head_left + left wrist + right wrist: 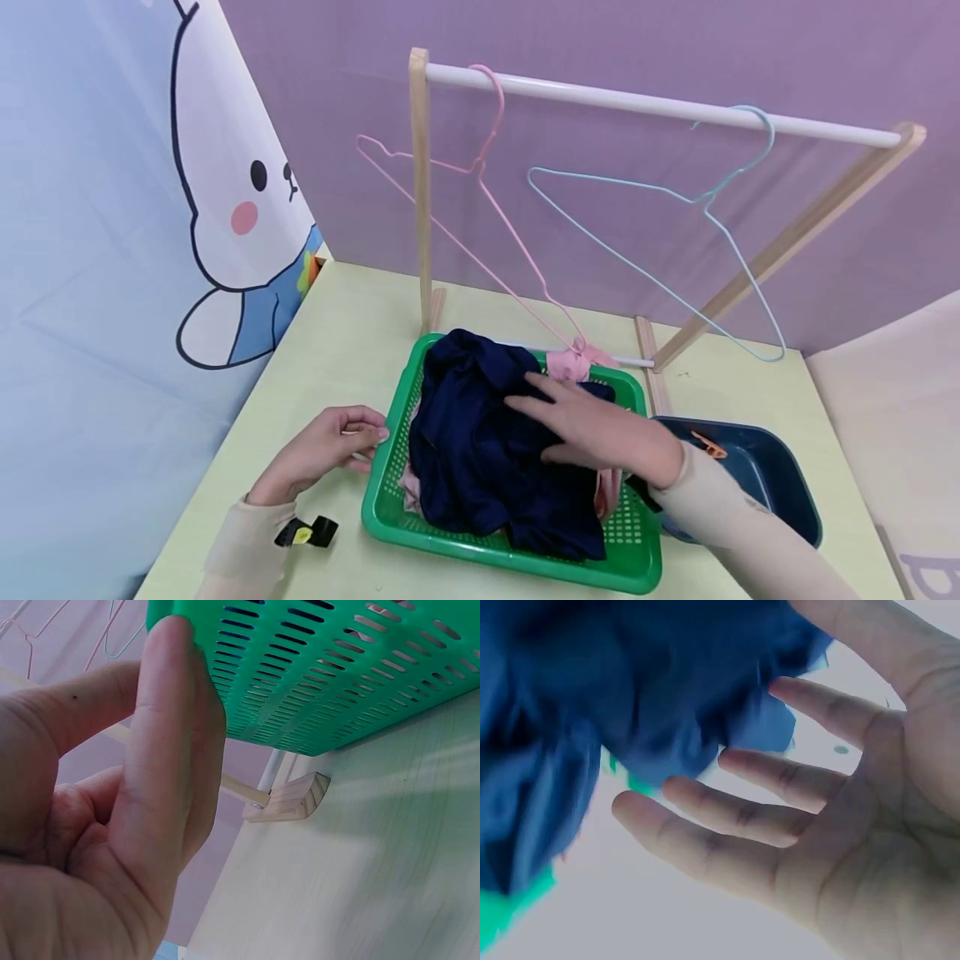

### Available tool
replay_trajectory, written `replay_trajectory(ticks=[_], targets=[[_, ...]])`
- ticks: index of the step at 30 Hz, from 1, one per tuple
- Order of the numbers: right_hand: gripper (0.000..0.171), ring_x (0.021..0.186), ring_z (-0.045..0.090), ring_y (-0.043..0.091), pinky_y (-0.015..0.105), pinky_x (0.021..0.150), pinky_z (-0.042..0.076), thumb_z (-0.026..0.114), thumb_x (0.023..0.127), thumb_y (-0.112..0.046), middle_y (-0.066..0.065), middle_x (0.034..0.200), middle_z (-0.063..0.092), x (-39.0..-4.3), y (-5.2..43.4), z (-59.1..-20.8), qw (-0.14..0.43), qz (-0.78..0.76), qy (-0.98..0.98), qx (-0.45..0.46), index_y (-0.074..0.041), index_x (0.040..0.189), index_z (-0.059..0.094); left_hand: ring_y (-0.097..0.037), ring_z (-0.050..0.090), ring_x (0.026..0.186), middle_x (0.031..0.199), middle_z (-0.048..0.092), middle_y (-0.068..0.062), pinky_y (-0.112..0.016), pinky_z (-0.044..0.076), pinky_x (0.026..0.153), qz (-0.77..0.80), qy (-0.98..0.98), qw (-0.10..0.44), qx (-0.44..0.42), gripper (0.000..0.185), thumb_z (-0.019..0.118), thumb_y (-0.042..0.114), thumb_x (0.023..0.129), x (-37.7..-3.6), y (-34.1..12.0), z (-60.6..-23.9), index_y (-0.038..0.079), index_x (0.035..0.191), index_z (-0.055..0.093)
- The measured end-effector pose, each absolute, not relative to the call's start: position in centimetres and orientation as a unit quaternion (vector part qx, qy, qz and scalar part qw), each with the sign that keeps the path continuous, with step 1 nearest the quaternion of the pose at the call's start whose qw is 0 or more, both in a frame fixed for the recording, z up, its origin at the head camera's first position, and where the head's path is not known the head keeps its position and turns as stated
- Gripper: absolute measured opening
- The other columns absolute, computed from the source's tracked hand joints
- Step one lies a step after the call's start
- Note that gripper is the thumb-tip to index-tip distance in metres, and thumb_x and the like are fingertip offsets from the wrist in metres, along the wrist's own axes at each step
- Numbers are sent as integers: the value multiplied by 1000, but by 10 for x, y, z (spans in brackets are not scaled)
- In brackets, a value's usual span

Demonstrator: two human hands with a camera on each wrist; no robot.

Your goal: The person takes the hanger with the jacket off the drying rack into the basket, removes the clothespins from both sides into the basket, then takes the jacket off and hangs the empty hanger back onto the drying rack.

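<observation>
Green slotted basket sits mid surface, in front of wooden rack. Navy garment heaped inside basket, pink cloth showing at far edge under it. Right hand spread flat, fingers straight and apart, hovering over/at top of navy garment; contact unclear, not gripping. Left hand on surface beside basket's left rim, fingers curled, fingertips touching rim, holding nothing. Pink wire hanger and blue wire hanger on rack's white rod. Dark blue bin just right of basket, orange clip inside.
</observation>
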State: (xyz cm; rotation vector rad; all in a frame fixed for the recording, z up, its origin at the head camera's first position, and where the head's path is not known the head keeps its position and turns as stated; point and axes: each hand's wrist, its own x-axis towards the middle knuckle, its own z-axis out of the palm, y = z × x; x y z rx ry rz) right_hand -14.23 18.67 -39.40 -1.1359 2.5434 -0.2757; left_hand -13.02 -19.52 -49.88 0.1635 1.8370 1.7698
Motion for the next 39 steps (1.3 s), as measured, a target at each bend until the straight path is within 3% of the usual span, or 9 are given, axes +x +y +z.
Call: replay_trajectory(ticks=[3, 7, 11, 18, 21, 23, 28, 34, 39], targets=[[58, 129, 46, 46, 55, 96, 48, 79, 88, -12, 28, 142, 46, -157, 206, -387, 109, -114, 897, -413, -3, 139, 54, -24, 67, 79, 93, 68, -13, -48, 60, 71, 662, 690, 288, 60, 33, 65, 13, 99, -130, -195, -498, -13, 118, 57], [42, 120, 50, 49, 59, 93, 47, 76, 89, -5, 30, 134, 51, -185, 233, -391, 76, -128, 921, -360, 1, 128, 61, -24, 67, 79, 93, 67, -13, -49, 59, 71, 661, 691, 288, 58, 33, 65, 12, 99, -131, -194, -499, -13, 118, 58], [41, 119, 50, 51, 60, 93, 47, 68, 95, -4, 36, 135, 45, -213, 255, -405, 100, -124, 942, -294, 4, 133, 57, -25, 67, 79, 92, 67, -13, -48, 60, 71, 659, 692, 289, 57, 32, 65, 12, 99, -131, -194, -499, -12, 118, 58], [40, 112, 55, 45, 54, 91, 51, 68, 93, 1, 31, 126, 53, -252, 275, -434, 115, -128, 938, -300, 3, 133, 59, -24, 66, 80, 92, 66, -12, -47, 60, 72, 661, 688, 296, 50, 32, 64, 14, 100, -130, -193, -498, -11, 119, 58], [37, 113, 55, 44, 54, 91, 51, 67, 92, 3, 28, 123, 57, -262, 277, -442, 116, -140, 932, -314, 1, 129, 63, -24, 66, 80, 92, 66, -11, -46, 60, 72, 660, 688, 297, 48, 32, 65, 15, 99, -130, -193, -499, -10, 119, 59], [27, 110, 55, 43, 54, 90, 50, 67, 92, 5, 24, 117, 61, -266, 275, -447, 110, -147, 924, -336, -2, 118, 69, -24, 65, 80, 92, 66, -11, -46, 60, 72, 660, 688, 298, 47, 32, 65, 15, 99, -130, -193, -499, -10, 119, 59], [17, 98, 58, 36, 49, 80, 51, 66, 91, 5, 16, 105, 64, -267, 272, -447, 82, -144, 925, -343, -11, 91, 70, -24, 66, 80, 92, 67, -11, -44, 60, 72, 658, 690, 298, 47, 32, 65, 16, 99, -130, -193, -502, -9, 118, 59], [13, 100, 59, 35, 48, 84, 53, 69, 91, 3, 18, 111, 61, -246, 270, -425, 26, -135, 945, -298, -7, 97, 74, -24, 66, 80, 92, 67, -12, -44, 60, 72, 658, 691, 298, 43, 33, 66, 17, 98, -129, -193, -502, -8, 118, 59], [11, 97, 60, 38, 52, 80, 53, 76, 86, 0, 21, 113, 62, -211, 261, -400, -102, -122, 932, -325, -6, 94, 74, -26, 66, 82, 94, 67, -13, -46, 60, 72, 658, 692, 294, 48, 33, 66, 16, 99, -129, -195, -500, -9, 118, 59]])
